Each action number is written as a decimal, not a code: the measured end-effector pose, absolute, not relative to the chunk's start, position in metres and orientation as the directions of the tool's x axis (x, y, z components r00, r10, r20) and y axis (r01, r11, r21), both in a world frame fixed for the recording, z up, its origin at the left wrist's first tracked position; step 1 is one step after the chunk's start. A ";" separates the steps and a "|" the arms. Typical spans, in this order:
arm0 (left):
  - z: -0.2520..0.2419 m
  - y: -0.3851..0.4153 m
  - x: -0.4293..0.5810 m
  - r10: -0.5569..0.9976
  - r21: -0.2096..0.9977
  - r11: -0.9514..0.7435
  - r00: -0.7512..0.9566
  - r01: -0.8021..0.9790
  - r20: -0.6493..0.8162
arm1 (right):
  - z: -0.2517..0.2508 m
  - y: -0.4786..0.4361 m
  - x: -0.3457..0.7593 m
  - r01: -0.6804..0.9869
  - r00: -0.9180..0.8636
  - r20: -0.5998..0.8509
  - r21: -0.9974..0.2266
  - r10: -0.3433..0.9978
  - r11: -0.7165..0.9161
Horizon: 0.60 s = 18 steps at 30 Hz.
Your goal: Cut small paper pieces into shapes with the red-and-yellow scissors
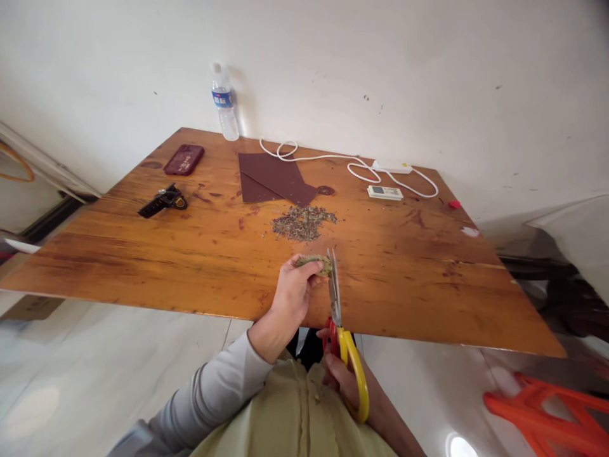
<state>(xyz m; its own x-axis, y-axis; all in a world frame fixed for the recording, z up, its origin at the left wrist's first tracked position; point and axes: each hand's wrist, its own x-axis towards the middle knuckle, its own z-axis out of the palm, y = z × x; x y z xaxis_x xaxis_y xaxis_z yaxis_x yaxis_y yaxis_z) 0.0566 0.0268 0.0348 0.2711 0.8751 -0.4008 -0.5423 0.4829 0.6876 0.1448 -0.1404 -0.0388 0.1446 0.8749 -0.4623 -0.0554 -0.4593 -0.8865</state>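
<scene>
My left hand [291, 293] pinches a flat greenish-brown piece [318, 264] above the front part of the table. Its right end lies at the blades of the scissors [335, 289], which point away from me and are slightly apart. My right hand [341, 373] is closed around the scissors' red and yellow handles, just off the table's front edge. Beyond my left hand, a loose heap of thin brownish cuttings [304, 223] lies on the wood. Behind the heap are dark brown flat sheets [269, 178], overlapping each other.
On the wooden table [419, 279] are a dark red case [184, 159], a black strapped object [163, 200], a water bottle [223, 105] by the wall, a white remote [385, 193] and a white power strip [392, 167] with its cord. An orange stool [547, 406] stands at the lower right.
</scene>
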 end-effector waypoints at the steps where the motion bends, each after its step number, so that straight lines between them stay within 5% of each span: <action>1: 0.035 0.027 0.057 0.876 0.691 0.481 0.270 -0.539 -0.399 | -0.039 -0.141 0.145 -0.059 0.161 -0.463 -0.886 0.872 -0.460; 18: 0.032 0.029 0.057 0.859 0.666 0.509 0.278 -0.545 -0.429 | -0.053 -0.137 0.142 -0.158 0.123 -0.514 -0.855 0.849 -0.495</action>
<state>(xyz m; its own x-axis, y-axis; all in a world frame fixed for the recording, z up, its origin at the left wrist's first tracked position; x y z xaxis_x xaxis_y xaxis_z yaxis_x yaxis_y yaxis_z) 0.0567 0.0291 0.0318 0.2781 0.8593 -0.4294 -0.5453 0.5092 0.6659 0.1423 -0.1368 -0.0529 0.1227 0.8489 -0.5142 -0.1575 -0.4948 -0.8546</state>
